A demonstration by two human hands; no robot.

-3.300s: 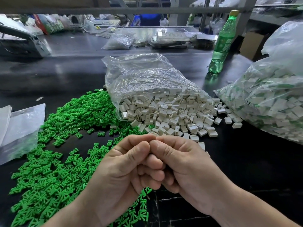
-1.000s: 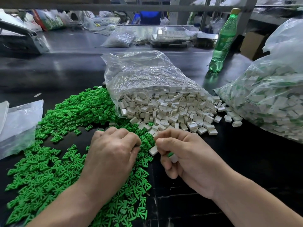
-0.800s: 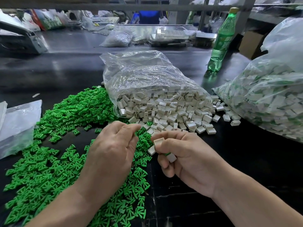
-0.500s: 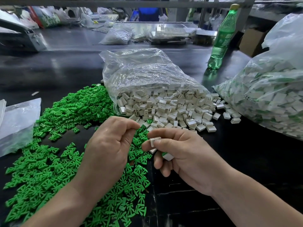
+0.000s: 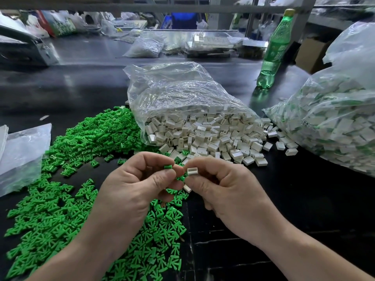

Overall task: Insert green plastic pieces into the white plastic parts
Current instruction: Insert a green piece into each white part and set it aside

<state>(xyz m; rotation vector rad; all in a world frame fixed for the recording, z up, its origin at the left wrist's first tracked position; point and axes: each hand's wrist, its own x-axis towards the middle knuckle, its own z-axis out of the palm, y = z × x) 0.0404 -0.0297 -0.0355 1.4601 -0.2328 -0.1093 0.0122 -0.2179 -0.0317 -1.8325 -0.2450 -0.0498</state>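
A wide dark work surface fills the view from a head-worn camera. At the right, a large clear bag bulges with white parts, many showing green. In the middle, a second clear bag lies on its side and spills a pile of small white plastic housings toward the viewer. To its left, a broad heap of green plastic pieces spreads under the left forearm. A flat plastic bag lies at the far left and a green soda bottle stands behind. Above the heap, the left hand pinches one green piece between thumb and fingers. The right hand pinches one white housing, open slot up, just beside it; the two parts are close but not yet joined. Nothing lies between them. The risk seems to be misalignment: a tilted green piece could jam at the slot's edge, or slip from the fingertip hold and vanish among the identical pieces below.
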